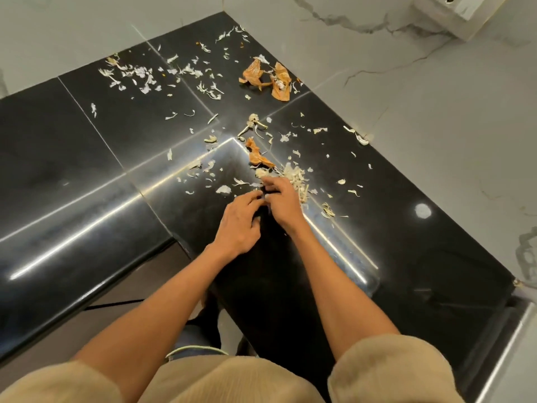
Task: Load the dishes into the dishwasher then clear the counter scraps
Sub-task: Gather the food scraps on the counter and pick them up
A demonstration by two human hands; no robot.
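Currently both hands at worktop [87, 158] corner edge. Left hand [239, 225] fingers curled, pinching something small; cannot tell what. Right hand [283, 200] fingers curled over pale scrap pile [296, 177]. More scraps [139, 75] scattered toward wall; orange peels [266, 78] near back. No readable writing.

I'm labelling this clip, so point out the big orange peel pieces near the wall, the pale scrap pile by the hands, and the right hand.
orange peel pieces [266, 78], head view, middle of the cluster.
pale scrap pile [296, 177], head view, heap's centre.
right hand [282, 200], head view, back of hand.
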